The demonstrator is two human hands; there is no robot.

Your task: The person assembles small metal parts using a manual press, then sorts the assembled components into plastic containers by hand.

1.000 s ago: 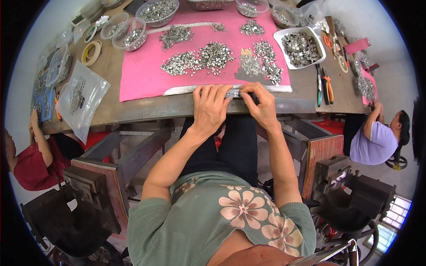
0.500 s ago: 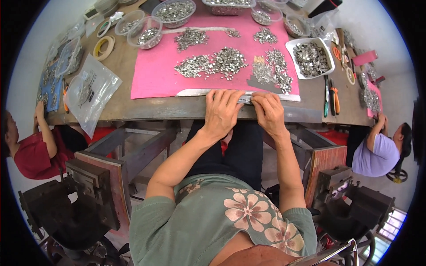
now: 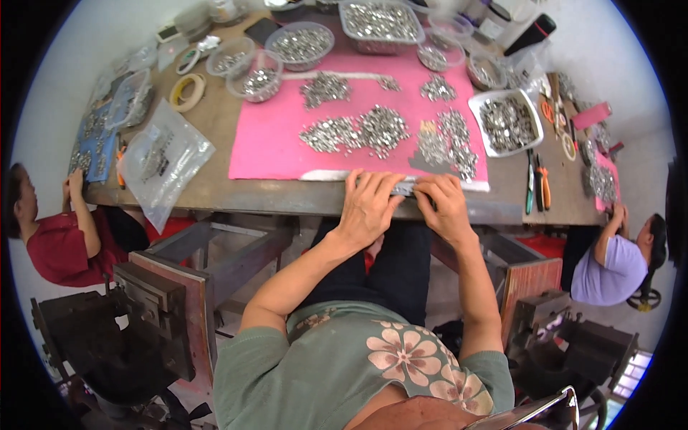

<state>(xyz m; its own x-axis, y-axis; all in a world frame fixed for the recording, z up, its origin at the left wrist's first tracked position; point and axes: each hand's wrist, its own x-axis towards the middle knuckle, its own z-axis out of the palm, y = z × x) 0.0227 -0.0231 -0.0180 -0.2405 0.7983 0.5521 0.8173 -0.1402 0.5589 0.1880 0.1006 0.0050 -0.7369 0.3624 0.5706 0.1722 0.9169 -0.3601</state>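
At the near edge of the table, my left hand (image 3: 367, 209) and my right hand (image 3: 446, 206) are close together. Their fingers are bent and closed round a small silver metal piece (image 3: 403, 188), which shows in the gap between them; the fingertips partly hide it. Just beyond my hands lies a pink mat (image 3: 265, 143) with a white strip along its front. Loose heaps of small shiny metal parts (image 3: 383, 130) cover its middle. To their right sit rows of flat pale pieces (image 3: 431, 148) and another heap (image 3: 459, 140).
A white tray (image 3: 479, 130) of metal parts stands right of the mat, near green-handled pliers (image 3: 530, 190) and orange-handled pliers (image 3: 545, 190). Clear tubs (image 3: 327, 54) line the back. Left are a plastic bag (image 3: 190, 147) and tape roll (image 3: 177, 92). Co-workers sit on both sides.
The view has tilted, so the table sits lower in the picture and more of its far side shows. My hands stay together at the edge; the left thumb now shows more.
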